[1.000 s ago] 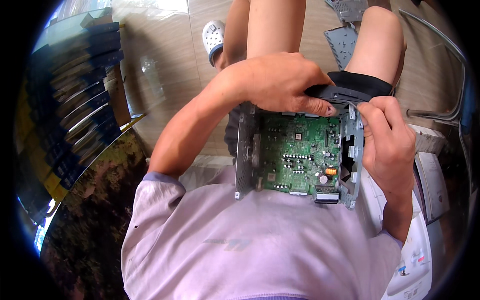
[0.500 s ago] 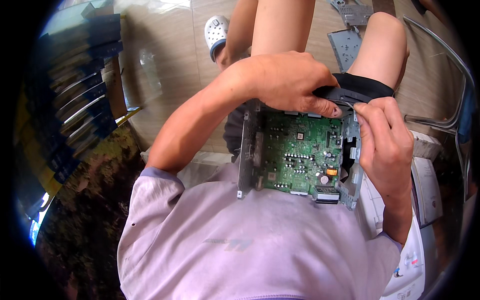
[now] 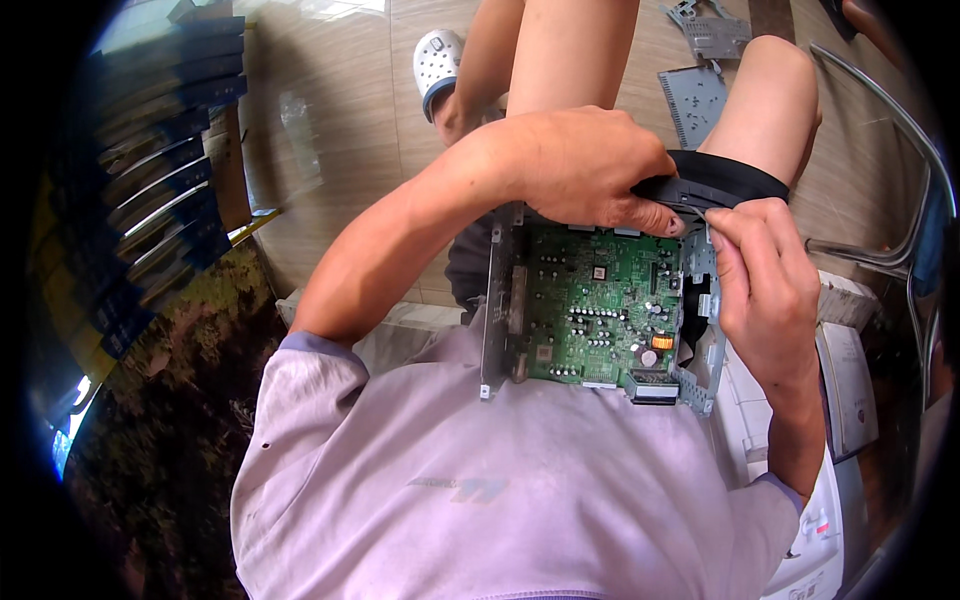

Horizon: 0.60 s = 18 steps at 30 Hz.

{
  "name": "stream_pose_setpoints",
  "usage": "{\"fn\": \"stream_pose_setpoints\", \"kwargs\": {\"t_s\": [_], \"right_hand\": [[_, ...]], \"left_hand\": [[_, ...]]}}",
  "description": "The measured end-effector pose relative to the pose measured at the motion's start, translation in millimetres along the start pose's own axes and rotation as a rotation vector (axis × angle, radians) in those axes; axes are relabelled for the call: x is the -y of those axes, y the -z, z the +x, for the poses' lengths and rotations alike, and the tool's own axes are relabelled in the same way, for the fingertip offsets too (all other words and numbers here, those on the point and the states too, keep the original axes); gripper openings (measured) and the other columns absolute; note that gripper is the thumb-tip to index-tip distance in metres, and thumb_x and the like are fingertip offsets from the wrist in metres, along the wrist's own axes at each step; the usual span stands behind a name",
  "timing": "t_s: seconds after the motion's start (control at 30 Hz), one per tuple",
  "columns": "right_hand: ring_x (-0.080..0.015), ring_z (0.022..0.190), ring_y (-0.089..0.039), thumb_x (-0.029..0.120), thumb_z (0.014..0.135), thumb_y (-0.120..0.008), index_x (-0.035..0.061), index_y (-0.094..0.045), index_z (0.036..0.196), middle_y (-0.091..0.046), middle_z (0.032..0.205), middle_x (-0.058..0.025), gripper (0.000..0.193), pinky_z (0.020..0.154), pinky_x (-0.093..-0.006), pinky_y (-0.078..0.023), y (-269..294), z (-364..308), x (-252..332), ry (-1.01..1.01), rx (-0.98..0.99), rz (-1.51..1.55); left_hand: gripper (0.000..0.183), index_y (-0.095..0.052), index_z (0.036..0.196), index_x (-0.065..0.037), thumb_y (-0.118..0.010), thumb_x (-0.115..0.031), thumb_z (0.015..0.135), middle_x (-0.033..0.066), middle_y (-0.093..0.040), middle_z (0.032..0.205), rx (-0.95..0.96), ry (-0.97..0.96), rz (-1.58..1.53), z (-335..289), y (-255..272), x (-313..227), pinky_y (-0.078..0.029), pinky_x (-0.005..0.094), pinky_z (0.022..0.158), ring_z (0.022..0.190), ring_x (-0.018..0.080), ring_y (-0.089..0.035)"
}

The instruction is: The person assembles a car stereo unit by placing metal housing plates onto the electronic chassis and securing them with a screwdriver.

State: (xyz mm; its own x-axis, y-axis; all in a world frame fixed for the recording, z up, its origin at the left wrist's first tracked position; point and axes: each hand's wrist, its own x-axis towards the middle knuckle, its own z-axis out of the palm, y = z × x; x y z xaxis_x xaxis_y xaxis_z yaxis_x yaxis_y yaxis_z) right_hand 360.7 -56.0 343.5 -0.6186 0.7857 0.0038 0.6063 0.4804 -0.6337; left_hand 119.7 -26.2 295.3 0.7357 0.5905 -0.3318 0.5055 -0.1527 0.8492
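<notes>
Gripping blk panel (image 3: 688, 192) at far edge of green PCB (image 3: 600, 310): L hand (image 3: 590, 165) fingers. R hand (image 3: 770, 265) fingers pinched at metal chassis (image 3: 704, 262), far-right of PCB; held item unclear.

Single head-worn fisheye view, looking steeply down from near above the green circuit board (image 3: 585, 290); shirt (image 3: 500, 450) on its near side; floor (image 3: 345, 130) beyond it.

On the tiled floor (image 3: 350, 110) lie a grey plate (image 3: 690, 102) and another grey part (image 3: 718, 38).
</notes>
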Motion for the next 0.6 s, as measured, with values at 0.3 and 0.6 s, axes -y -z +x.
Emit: {"fn": "stream_pose_setpoints", "kwargs": {"t_s": [0.3,0.6], "right_hand": [[-0.0325,0.080,-0.066,-0.011,0.085,-0.069,-0.0026,-0.068,0.102,-0.062,0.091,-0.0150,0.020,0.071,-0.0398,-0.054,-6.6,0.3,-8.7,0.016,-0.026,0.099],[-0.0335,0.082,-0.066,-0.012,0.083,-0.068,-0.0026,-0.067,0.103,-0.062,0.092,-0.0150,0.022,0.072,-0.0402,-0.053,-6.6,9.1,-16.0,0.064,0.013,0.125]], "left_hand": [[0.049,-0.070,0.103,0.002,-0.066,-0.046,0.099,0.0260,-0.069,0.083,-0.009,0.045,0.011,-1.5,0.7,-2.9,-0.052,0.0495,0.077,0.083,0.0442,-0.068],[0.049,-0.071,0.104,0.002,-0.066,-0.047,0.099,0.0258,-0.070,0.083,-0.002,0.081,0.008,-4.9,4.7,-5.5,-0.052,0.0497,0.077,0.082,0.0442,-0.068]]}}
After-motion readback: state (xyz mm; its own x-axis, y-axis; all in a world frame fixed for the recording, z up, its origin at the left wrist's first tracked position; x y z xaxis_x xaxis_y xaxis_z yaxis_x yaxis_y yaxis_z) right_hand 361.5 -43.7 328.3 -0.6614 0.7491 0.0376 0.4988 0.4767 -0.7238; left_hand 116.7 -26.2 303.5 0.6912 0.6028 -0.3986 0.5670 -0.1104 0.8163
